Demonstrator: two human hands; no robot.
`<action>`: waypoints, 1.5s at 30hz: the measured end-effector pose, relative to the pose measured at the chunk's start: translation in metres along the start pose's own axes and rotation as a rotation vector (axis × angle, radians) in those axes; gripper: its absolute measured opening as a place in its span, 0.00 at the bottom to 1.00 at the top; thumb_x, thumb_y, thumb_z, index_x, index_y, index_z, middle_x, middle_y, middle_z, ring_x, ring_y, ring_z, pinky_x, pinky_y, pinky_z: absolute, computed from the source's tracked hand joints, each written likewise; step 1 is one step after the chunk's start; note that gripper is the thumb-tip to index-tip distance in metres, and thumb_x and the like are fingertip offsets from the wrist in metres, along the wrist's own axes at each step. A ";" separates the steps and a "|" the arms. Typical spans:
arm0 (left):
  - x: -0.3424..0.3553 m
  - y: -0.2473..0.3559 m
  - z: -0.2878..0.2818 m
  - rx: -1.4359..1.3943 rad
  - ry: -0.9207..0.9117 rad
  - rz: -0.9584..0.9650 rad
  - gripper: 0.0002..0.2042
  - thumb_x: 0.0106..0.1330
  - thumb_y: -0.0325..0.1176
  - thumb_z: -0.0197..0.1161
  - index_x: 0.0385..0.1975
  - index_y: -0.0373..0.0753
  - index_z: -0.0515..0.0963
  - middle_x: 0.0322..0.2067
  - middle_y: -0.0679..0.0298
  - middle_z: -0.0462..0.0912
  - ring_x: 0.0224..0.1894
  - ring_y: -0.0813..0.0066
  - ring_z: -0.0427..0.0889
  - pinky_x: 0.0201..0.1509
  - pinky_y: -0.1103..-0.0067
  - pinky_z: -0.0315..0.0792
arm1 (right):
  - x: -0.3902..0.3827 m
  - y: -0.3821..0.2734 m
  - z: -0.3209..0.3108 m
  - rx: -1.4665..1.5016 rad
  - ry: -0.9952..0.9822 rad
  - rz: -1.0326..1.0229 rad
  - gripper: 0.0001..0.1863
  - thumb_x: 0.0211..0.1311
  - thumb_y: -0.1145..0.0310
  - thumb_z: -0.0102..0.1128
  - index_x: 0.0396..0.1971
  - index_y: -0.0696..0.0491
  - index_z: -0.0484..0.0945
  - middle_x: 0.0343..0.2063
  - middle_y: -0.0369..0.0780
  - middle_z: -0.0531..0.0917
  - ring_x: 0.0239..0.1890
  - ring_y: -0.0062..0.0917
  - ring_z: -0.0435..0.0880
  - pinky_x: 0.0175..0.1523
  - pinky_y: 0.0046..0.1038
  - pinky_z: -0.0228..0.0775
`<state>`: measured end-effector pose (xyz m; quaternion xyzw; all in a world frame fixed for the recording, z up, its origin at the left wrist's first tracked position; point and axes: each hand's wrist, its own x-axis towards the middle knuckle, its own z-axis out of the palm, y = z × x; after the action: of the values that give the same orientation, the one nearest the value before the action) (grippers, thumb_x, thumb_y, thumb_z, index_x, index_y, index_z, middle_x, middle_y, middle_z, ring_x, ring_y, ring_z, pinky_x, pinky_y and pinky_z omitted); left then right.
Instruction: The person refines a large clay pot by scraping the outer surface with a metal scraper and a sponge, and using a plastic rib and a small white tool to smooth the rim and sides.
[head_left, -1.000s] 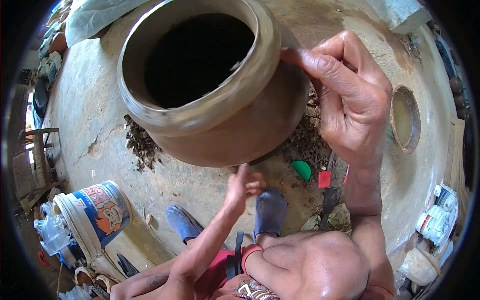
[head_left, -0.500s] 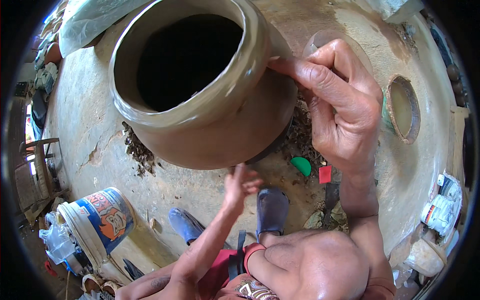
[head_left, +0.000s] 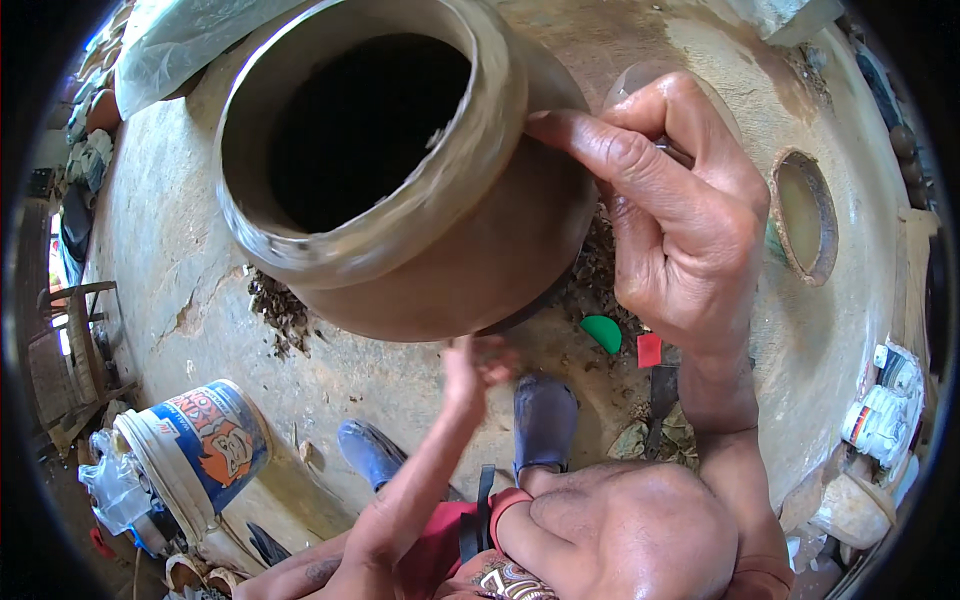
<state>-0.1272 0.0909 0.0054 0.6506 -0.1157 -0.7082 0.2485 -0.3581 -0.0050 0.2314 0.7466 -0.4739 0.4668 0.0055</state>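
One printed bucket, some packets at the rim

A round white-rimmed bucket [head_left: 195, 450] with a blue, orange and white printed label is seen at lower left on the floor; white printed packets [head_left: 885, 415], partly blurred, are seen at the right edge.

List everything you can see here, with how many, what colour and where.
clay pot: one, brown, top centre, wide dark mouth
bucket: one, blue and white, lower left
shoes: two, blue, below the pot
green scraper: one, right of the pot's base
red piece: one, beside the green scraper
round dish: one, tan, right
clay crumbs: brown, by the pot's base
left hand: under the pot's belly, blurred
right hand: fingers on the pot's neck
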 end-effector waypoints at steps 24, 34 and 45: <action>0.031 0.005 -0.008 -0.187 0.180 0.304 0.31 0.77 0.61 0.50 0.57 0.35 0.73 0.43 0.53 0.86 0.35 0.62 0.88 0.32 0.70 0.80 | -0.012 -0.010 0.010 0.029 0.077 0.089 0.19 0.57 0.87 0.59 0.45 0.55 0.90 0.28 0.37 0.77 0.29 0.23 0.75 0.33 0.23 0.67; 0.067 0.094 -0.107 0.040 -0.214 0.640 0.27 0.77 0.53 0.55 0.63 0.36 0.72 0.50 0.58 0.83 0.48 0.66 0.86 0.54 0.68 0.81 | -0.025 -0.017 0.015 0.072 0.153 0.091 0.18 0.59 0.87 0.60 0.45 0.55 0.90 0.31 0.40 0.79 0.29 0.24 0.77 0.33 0.24 0.70; 0.003 0.019 0.004 -0.098 -0.025 0.096 0.28 0.75 0.59 0.56 0.57 0.38 0.74 0.47 0.60 0.83 0.41 0.67 0.85 0.39 0.71 0.81 | -0.051 -0.024 0.015 0.036 0.167 0.238 0.21 0.60 0.89 0.60 0.48 0.53 0.90 0.35 0.40 0.80 0.31 0.22 0.79 0.34 0.21 0.73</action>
<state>-0.1271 0.0726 0.0130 0.6226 -0.1149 -0.7082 0.3124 -0.3368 0.0373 0.1978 0.6436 -0.5486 0.5332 -0.0239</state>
